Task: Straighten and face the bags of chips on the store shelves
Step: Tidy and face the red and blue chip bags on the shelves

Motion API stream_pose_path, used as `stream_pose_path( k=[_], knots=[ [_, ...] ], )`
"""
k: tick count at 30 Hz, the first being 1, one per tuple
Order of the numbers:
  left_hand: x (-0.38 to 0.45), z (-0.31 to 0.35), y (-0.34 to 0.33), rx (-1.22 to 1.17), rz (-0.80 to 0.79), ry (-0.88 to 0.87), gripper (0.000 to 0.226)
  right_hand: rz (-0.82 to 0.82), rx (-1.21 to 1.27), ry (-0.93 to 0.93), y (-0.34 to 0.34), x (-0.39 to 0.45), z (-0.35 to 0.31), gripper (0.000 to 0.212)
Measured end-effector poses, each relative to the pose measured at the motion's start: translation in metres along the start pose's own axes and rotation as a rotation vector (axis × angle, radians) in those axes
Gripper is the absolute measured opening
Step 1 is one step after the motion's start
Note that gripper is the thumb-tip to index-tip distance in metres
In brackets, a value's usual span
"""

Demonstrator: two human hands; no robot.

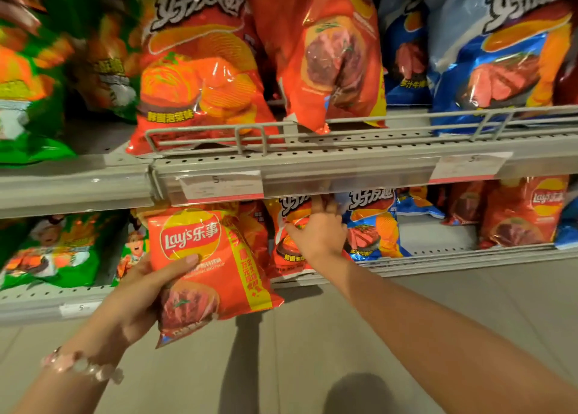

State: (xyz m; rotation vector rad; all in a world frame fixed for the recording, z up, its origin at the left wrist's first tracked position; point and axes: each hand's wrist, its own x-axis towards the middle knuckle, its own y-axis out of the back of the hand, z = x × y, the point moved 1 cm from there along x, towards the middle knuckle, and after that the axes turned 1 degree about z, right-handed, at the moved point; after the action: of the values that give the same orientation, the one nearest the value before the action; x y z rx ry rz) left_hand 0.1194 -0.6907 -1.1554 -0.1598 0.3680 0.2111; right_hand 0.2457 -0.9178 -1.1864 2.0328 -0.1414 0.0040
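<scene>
Two grey shelf tiers (344, 163) fill my frame: left hand (137, 298) grips a red Lay's bag (206, 276) at lower centre, unshelved, right hand (319, 235) presses, fingers apparently spread, on a lower-shelf red bag (291, 257); leaning upper-centre orange bag (325, 54) remains.

A grey tiled floor (312, 335) fills the view from 4 to 8 o'clock, with a dark shadow (356, 393) at 6 o'clock. A grey wire rail (344, 126) runs along the upper shelf front, from centre toward 3 o'clock. Below it, a price label (220, 185) sits in the clear strip near centre; a second label (469, 165) lies toward 3 o'clock, its print too blurred to read. A pale beaded bracelet (83, 366) shows at 8 o'clock.
</scene>
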Motion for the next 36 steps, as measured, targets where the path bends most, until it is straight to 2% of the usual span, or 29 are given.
stream_pose_path(
  k=[1, 2, 3, 5, 7, 10, 12, 15, 20, 22, 25, 27, 29, 32, 34, 36],
  knots=[
    [0.001, -0.002, 0.003, -0.024, -0.01, 0.003, 0.068, -0.006, 0.009, -0.001, -0.004, 0.002, 0.0, 0.088],
    [0.003, -0.003, 0.006, -0.039, -0.008, 0.004, 0.062, -0.008, 0.031, 0.006, -0.006, 0.003, 0.001, 0.09],
    [0.007, -0.005, 0.009, -0.04, -0.018, 0.006, 0.07, -0.013, 0.075, 0.018, -0.008, 0.006, 0.005, 0.092],
    [0.011, -0.006, 0.012, -0.024, -0.028, 0.011, 0.099, -0.041, 0.253, 0.06, -0.004, 0.008, 0.016, 0.092],
    [0.011, -0.005, 0.01, -0.036, -0.03, 0.032, 0.106, -0.119, 0.351, 0.105, 0.007, 0.007, 0.028, 0.086],
    [0.005, -0.002, 0.002, -0.043, -0.064, 0.071, 0.099, -0.268, 0.25, 0.136, 0.022, 0.0, 0.047, 0.125],
    [0.003, 0.001, -0.004, -0.047, -0.101, 0.079, 0.095, -0.32, 0.242, 0.16, 0.026, -0.006, 0.054, 0.131],
    [0.008, 0.002, -0.014, -0.024, -0.131, 0.079, 0.11, -0.313, 0.203, 0.189, 0.016, -0.007, 0.06, 0.122],
    [0.019, -0.002, -0.025, -0.016, -0.147, 0.013, 0.114, -0.187, 0.012, 0.284, -0.003, -0.001, 0.059, 0.099],
    [0.016, -0.002, -0.032, -0.026, -0.129, 0.012, 0.114, -0.214, 0.003, 0.287, -0.006, 0.002, 0.059, 0.094],
    [0.01, -0.005, -0.049, -0.029, -0.119, 0.02, 0.109, -0.335, 0.063, 0.292, 0.0, 0.008, 0.062, 0.102],
    [0.009, -0.007, -0.064, -0.018, -0.116, 0.014, 0.11, -0.436, 0.135, 0.3, 0.008, 0.013, 0.067, 0.102],
    [0.012, -0.01, -0.081, -0.003, -0.117, 0.015, 0.114, -0.465, 0.255, 0.314, 0.022, 0.015, 0.074, 0.085],
    [0.016, -0.015, -0.114, 0.023, -0.123, 0.033, 0.117, -0.482, 0.728, 0.221, 0.059, 0.012, 0.087, 0.056],
    [0.015, -0.016, -0.143, 0.026, -0.135, 0.044, 0.116, -0.615, 0.985, 0.106, 0.08, 0.009, 0.099, 0.056],
    [0.012, -0.015, -0.177, 0.04, -0.173, 0.052, 0.112, -0.693, 1.026, 0.063, 0.09, 0.01, 0.116, 0.07]
  ],
)
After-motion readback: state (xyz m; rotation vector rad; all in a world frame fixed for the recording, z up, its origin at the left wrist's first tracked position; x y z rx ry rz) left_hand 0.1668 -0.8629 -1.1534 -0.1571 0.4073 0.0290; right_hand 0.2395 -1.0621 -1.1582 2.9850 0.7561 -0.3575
